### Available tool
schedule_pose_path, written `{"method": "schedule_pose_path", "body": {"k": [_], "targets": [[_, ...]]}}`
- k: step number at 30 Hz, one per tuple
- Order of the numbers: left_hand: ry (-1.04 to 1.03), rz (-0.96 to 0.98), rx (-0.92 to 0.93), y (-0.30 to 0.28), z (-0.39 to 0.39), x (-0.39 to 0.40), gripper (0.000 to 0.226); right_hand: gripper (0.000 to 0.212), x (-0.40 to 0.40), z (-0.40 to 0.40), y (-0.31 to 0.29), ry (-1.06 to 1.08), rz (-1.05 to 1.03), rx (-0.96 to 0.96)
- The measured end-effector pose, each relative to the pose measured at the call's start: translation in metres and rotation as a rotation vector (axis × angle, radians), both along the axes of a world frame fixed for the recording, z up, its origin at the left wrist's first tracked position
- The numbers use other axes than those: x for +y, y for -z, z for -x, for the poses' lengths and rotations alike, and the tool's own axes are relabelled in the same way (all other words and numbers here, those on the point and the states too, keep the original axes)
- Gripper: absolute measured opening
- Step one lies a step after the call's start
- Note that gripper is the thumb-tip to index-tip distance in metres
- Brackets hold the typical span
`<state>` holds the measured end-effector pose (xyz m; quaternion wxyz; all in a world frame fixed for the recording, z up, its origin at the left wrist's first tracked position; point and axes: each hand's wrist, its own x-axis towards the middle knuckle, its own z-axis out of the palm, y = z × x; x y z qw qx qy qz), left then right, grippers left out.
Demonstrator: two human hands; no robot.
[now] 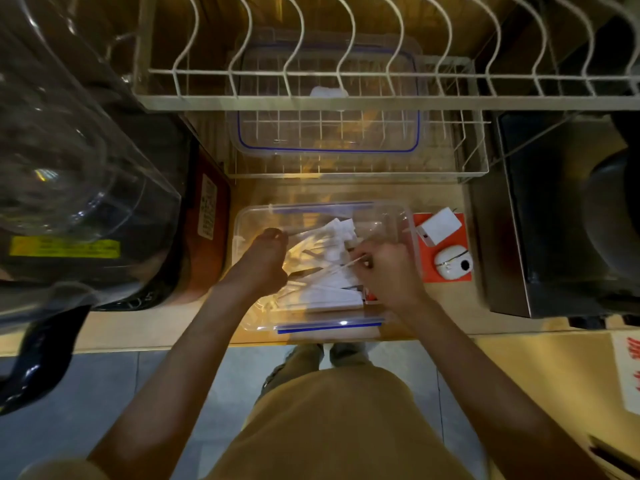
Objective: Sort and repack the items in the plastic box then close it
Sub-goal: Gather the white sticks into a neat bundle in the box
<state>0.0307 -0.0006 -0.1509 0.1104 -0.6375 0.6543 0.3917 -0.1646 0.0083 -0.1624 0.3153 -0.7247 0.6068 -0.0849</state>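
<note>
Wooden counter (443,317) under the dish rack (311,102) is carrying our plastic box (412,258), open, directly ahead; left hand (265,263) is curling inside, grip unclear; right hand (388,271) is pinching a slim white packet (341,268) slanting leftward; lid (329,133) is waiting beyond.

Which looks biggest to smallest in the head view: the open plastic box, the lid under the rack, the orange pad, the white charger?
1. Plastic box and lid: similar, and the lid lies farther away, so unranked.
2. Orange pad.
3. White charger, lying on the pad.
</note>
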Motion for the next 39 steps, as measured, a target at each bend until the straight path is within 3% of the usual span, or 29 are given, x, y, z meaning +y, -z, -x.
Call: {"method": "schedule_pose_path", "body": {"k": [3, 6, 10, 13, 20, 29, 35, 39], "targets": [[0.128, -0.044, 0.026, -0.001, 0.009, 0.002, 0.093, 0.016, 0.011, -0.013, 0.010, -0.114, -0.122, 0.013], [0.241, -0.051, -0.073, 0.017, 0.023, 0.008, 0.114, 0.032, 0.014, -0.015, 0.016, -0.086, -0.205, 0.022], [0.306, 0.068, -0.146, 0.038, 0.039, 0.018, 0.119, 0.049, 0.011, -0.003, 0.018, 0.110, -0.223, 0.167], [0.331, 0.134, -0.170, 0.048, 0.045, 0.018, 0.119, 0.063, 0.012, -0.003, 0.021, 0.102, -0.270, 0.244], [0.334, 0.207, -0.254, 0.062, 0.054, 0.018, 0.117, 0.054, 0.015, -0.003, 0.029, 0.046, -0.266, 0.306], [0.232, 0.321, -0.154, 0.059, 0.047, 0.005, 0.095, 0.044, 0.007, -0.001, 0.037, 0.077, -0.271, 0.250], [0.112, 0.393, -0.095, 0.067, 0.046, 0.007, 0.054, 0.048, 0.008, 0.001, 0.032, 0.060, -0.282, 0.230], [0.037, 0.367, -0.079, 0.070, 0.047, 0.005, 0.046, 0.043, 0.010, 0.001, 0.035, 0.036, -0.259, 0.243]]}}
